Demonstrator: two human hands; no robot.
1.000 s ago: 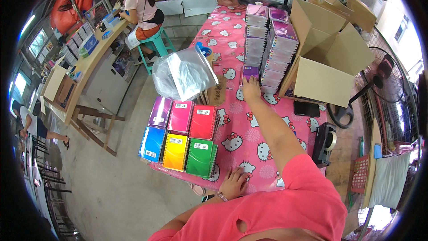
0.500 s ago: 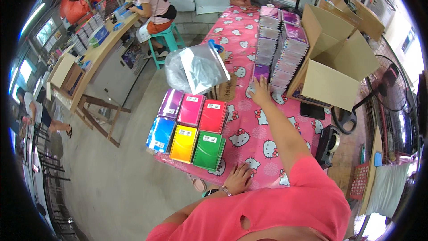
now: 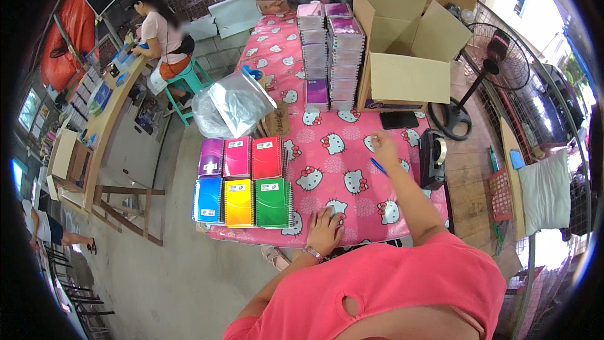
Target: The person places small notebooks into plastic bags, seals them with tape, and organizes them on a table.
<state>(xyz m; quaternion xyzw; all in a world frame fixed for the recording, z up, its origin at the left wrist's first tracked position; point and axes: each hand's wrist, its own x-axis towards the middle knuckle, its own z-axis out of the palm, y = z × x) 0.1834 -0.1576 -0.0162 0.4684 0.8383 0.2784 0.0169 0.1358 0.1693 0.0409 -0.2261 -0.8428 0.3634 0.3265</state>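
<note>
My left hand point(image 3: 325, 232) lies flat on the pink cartoon-print tablecloth point(image 3: 333, 179) at the table's near edge, fingers apart. To its left sit spiral notebooks in two rows: purple point(image 3: 211, 156), pink point(image 3: 238, 157), red point(image 3: 266, 158), blue point(image 3: 207, 200), yellow point(image 3: 239, 203) and green point(image 3: 273, 203). My right hand point(image 3: 385, 148) hovers over the cloth right of centre with fingers curled in; what they hold, if anything, is hidden. A blue pen point(image 3: 377, 165) shows beside its wrist, partly covered by the forearm. Tall notebook stacks point(image 3: 345, 56) stand farther back, a lower purple-topped pile point(image 3: 316, 93) in front.
An open cardboard box point(image 3: 409, 79) stands right of the stacks, with a black phone point(image 3: 399, 119) before it. A tape dispenser point(image 3: 433, 157) sits at the right edge. Clear plastic bags point(image 3: 229, 106) lie behind the notebooks. A fan point(image 3: 487, 66) stands right; a person point(image 3: 165, 38) sits at another table.
My right hand has drawn back from the purple-topped pile toward me and to the right, its fingers now curled. The blue pen has come into sight. My left hand stays on the cloth.
</note>
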